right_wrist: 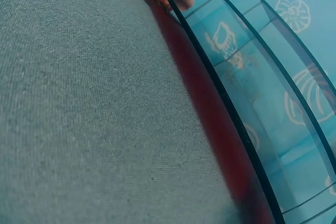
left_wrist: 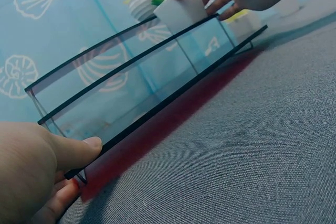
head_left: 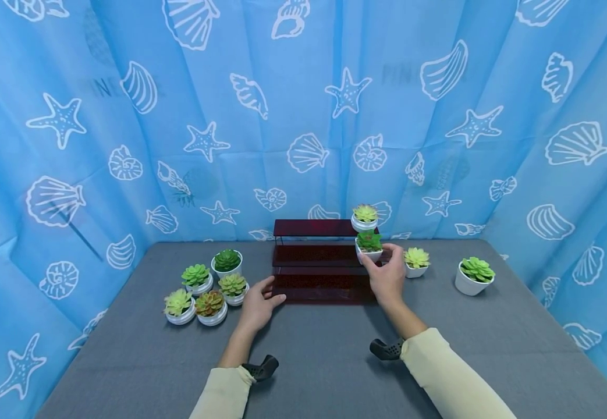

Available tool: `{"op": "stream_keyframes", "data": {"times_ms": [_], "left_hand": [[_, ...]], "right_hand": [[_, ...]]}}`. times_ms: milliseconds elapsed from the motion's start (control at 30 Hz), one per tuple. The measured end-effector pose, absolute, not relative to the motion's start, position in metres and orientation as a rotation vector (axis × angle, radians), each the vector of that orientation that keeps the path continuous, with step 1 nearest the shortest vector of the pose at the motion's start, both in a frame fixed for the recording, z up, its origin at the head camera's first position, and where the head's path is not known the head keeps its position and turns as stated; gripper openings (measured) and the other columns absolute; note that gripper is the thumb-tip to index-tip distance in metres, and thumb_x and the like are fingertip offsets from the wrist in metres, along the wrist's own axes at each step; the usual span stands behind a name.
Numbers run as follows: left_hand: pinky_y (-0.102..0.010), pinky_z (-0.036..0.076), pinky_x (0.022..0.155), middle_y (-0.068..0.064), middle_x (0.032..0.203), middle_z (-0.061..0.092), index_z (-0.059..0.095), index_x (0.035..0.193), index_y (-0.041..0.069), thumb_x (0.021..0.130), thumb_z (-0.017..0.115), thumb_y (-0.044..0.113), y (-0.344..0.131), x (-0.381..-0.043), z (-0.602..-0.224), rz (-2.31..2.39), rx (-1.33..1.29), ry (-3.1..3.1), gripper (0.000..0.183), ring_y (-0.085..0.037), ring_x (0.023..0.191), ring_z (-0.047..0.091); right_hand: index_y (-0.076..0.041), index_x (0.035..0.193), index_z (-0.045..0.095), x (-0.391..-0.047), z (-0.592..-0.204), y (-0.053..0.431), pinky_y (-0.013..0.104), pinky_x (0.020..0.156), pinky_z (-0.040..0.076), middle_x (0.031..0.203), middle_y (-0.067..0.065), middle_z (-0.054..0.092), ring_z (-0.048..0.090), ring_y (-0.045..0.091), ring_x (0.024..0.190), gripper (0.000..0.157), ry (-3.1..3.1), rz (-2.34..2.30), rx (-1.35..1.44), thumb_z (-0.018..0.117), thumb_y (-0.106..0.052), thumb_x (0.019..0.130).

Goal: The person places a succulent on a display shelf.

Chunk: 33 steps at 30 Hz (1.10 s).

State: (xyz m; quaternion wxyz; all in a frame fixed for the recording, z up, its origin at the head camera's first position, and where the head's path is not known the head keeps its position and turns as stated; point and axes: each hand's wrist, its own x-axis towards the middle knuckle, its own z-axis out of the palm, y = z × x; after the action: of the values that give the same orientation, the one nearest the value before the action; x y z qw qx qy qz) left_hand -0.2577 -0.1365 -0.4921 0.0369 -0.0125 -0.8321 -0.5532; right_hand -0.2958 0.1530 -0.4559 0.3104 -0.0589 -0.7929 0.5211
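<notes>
A dark red, see-through three-tier display stand (head_left: 324,256) stands at the back of the table. My left hand (head_left: 257,304) holds its left end; in the left wrist view the thumb (left_wrist: 86,148) lies over the lowest tier's end, with the fingers below. At the stand's right end, my right hand (head_left: 389,282) pinches a white pot with a green succulent (head_left: 369,247) between thumb and fingers, at the middle tier. Behind it, on the top tier's right end, sits a pale green succulent in a round white pot (head_left: 364,218). The right wrist view does not show the pinched pot.
Several potted succulents, including a reddish one (head_left: 210,306) and a dark green one (head_left: 227,263), are grouped left of the stand. A yellow-green succulent (head_left: 416,263) stands just right of it, and another green succulent (head_left: 475,276) farther right. A blue shell-print curtain (head_left: 293,116) hangs behind the table.
</notes>
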Motion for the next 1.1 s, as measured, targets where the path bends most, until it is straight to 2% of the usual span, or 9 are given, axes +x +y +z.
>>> {"op": "stream_keyframes", "data": {"times_ms": [567,900,1100], "left_hand": [[-0.046,0.047,0.095,-0.022,0.132,0.055,0.050,0.140,0.002,0.090,0.071,0.011,-0.136,-0.258,-0.491,-1.697,-0.013,-2.565,0.055,-0.035,0.118,0.054],[-0.046,0.047,0.095,-0.022,0.132,0.054,0.050,0.140,0.002,0.090,0.070,0.010,-0.135,-0.259,-0.491,-1.691,-0.022,-2.559,0.055,-0.035,0.118,0.054],[-0.046,0.047,0.096,-0.021,0.133,0.055,0.050,0.140,0.003,0.090,0.071,0.010,-0.135,-0.259,-0.493,-1.688,-0.013,-2.558,0.055,-0.034,0.118,0.054]], "right_hand": [[0.000,0.115,0.044,-0.298,-0.460,0.144,0.038,0.076,0.037,0.108,0.018,0.050,0.049,0.032,0.098,0.060,-2.103,1.368,-0.269,0.082,-0.030,0.080],[0.001,0.115,0.045,-0.291,-0.459,0.154,0.040,0.083,0.042,0.108,0.019,0.055,0.053,0.033,0.101,0.054,-2.043,1.421,-0.217,0.081,-0.020,0.081],[0.003,0.115,0.047,-0.282,-0.459,0.170,0.038,0.084,0.041,0.106,0.018,0.055,0.052,0.031,0.101,0.050,-2.037,1.394,-0.213,0.080,-0.016,0.082]]}}
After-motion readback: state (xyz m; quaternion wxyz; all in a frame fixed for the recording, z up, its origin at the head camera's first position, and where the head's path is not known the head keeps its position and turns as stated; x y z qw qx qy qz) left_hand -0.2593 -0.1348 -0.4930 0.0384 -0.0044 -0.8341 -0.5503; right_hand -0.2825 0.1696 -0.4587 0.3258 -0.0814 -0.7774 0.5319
